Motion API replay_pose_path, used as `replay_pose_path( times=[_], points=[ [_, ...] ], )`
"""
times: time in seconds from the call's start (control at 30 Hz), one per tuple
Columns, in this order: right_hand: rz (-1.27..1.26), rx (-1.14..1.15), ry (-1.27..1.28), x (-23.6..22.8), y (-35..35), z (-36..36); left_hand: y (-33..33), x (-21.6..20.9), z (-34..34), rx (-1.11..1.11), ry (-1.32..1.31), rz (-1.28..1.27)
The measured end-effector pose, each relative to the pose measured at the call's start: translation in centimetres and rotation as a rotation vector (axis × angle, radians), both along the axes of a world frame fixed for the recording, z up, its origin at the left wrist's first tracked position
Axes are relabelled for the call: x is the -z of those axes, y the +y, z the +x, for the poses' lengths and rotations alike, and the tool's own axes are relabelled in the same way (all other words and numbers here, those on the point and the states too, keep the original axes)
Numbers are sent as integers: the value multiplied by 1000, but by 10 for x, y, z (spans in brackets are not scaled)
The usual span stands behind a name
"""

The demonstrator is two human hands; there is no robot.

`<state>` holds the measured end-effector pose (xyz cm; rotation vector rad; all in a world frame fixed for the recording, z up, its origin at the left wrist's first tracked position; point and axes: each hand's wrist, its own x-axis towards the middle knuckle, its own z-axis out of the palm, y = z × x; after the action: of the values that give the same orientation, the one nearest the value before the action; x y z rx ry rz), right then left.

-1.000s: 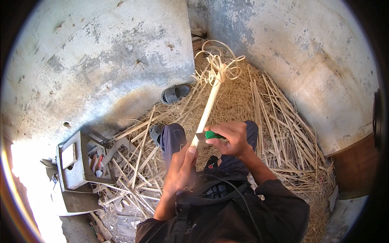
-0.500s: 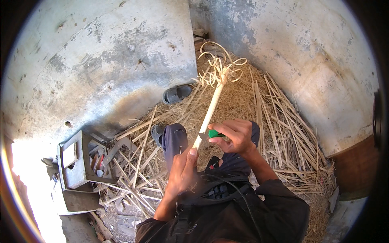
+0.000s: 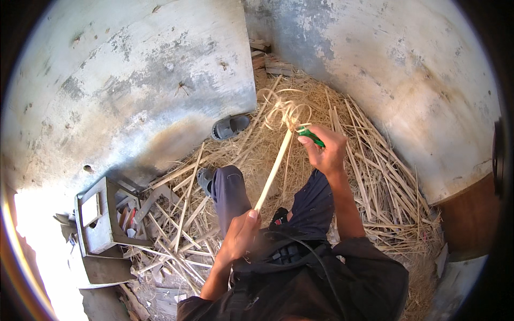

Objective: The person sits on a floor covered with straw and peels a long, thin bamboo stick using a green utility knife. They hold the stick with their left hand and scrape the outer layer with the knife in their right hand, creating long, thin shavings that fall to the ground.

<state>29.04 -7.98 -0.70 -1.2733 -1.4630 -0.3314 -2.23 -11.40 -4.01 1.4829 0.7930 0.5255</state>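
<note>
My left hand [image 3: 241,234] is closed around the near end of a pale wooden stick [image 3: 274,170], which slants away from me and slightly to the right. Thin curled shavings [image 3: 289,113] bunch at its far end, a little blurred. Beside that end, my right hand [image 3: 329,151] grips a knife by its green handle [image 3: 312,137]. The knife's blade is hard to make out now among the curls.
Loose shavings [image 3: 267,166] cover the floor, with long thin sticks [image 3: 385,176] heaped at right. At left stands a wooden box-like frame [image 3: 101,219]. One grey clog [image 3: 231,127] lies near the pale board [image 3: 144,69]; a weathered wall [image 3: 396,80] rises at right.
My right hand and the knife have moved away from me along the stick, from near my left hand to the curled end. My left hand keeps its hold.
</note>
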Motion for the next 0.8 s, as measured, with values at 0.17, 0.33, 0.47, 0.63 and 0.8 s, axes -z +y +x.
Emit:
replay_pose_path(
  times=[0.17,0.33,0.47,0.63,0.8],
  points=[
    [-236,-208,191,2,-3,7,3,0,-3,24,7,-74],
    [-350,-458,584,10,-4,-1,7,-12,-3,72,13,-40],
    [-159,-250,254,19,-16,-32,16,-3,-3,44,-7,-94],
    [-137,-344,-9,23,-29,-57,24,-15,3,20,-17,-92],
    [-138,-324,-73,13,-33,-65,20,-36,11,-30,22,99]
  ],
)
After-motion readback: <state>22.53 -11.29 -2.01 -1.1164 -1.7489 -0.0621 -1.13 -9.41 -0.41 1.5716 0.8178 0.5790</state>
